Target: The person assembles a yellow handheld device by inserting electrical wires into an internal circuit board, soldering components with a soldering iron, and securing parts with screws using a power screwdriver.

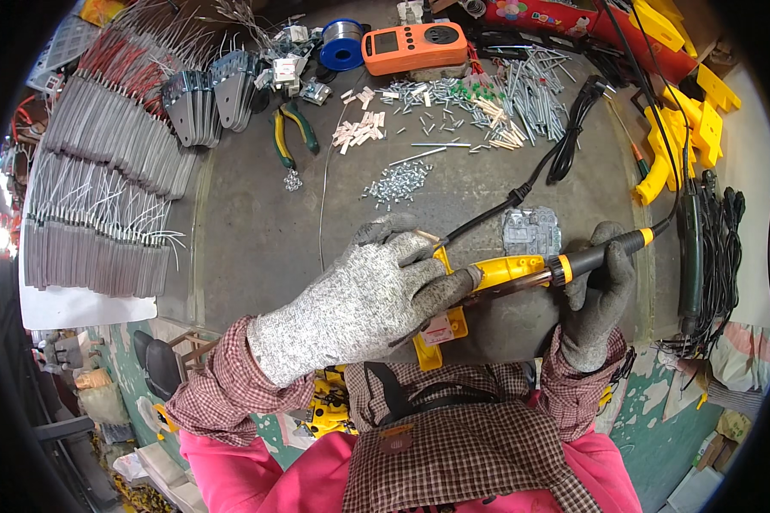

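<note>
My left hand (pixel 351 299), in a speckled grey work glove, is closed over a yellow plastic tool housing (pixel 509 271) near the table's front edge. Its fingers cover the middle of the housing. A black power cord (pixel 485 224) runs to the housing's upper end beside the fingertips. My right hand (pixel 606 286), gloved too, grips a soldering iron (pixel 609 255) by its black handle with yellow rings. The iron's shaft points left across the housing towards my left fingers; its tip is hidden there. Just behind the housing lies a grey cast-metal part (pixel 531 231).
Small screws (pixel 398 184), pale connectors (pixel 359 130) and long metal pins (pixel 535 94) lie in piles farther back. Green-yellow pliers (pixel 293 137), an orange meter (pixel 414 47) and a blue solder spool (pixel 341 44) are there too. Grey wired strips (pixel 103 248) fill the left; yellow housings (pixel 659 154) lie right.
</note>
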A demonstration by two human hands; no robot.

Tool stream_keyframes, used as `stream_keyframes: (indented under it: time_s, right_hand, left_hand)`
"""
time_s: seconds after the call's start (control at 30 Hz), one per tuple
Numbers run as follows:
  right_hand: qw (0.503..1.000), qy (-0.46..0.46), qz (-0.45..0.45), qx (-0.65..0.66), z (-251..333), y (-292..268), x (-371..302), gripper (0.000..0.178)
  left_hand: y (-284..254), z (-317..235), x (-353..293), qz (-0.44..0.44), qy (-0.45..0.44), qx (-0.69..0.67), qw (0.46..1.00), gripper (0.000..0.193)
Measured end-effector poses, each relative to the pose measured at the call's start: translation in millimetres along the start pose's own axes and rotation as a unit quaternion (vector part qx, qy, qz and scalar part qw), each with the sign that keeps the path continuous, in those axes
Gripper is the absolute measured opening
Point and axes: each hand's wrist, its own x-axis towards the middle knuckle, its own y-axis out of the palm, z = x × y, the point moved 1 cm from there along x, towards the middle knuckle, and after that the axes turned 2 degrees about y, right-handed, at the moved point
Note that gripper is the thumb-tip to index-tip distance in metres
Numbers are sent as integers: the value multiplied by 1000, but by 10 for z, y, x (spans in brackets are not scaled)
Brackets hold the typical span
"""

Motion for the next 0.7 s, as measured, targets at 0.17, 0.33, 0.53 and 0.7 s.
stream_keyframes:
  time_s: [0.17, 0.33, 0.53, 0.7]
  right_hand:
    - [1000, -6, 6, 6, -2, -9, 4, 31]
    - [1000, -9, -2, 13, 2, -23, 6, 31]
    - [999, -13, 13, 35, -10, -42, 15, 30]
    - [998, -5, 10, 62, 25, -11, 6, 30]
  left_hand:
    - [31, -16, -12, -6, -19, 6, 1000, 56]
    - [30, 7, -16, -14, -9, 8, 1000, 56]
    - [14, -8, -15, -10, -7, 21, 1000, 54]
    - [18, -9, -4, -4, -6, 31, 999, 54]
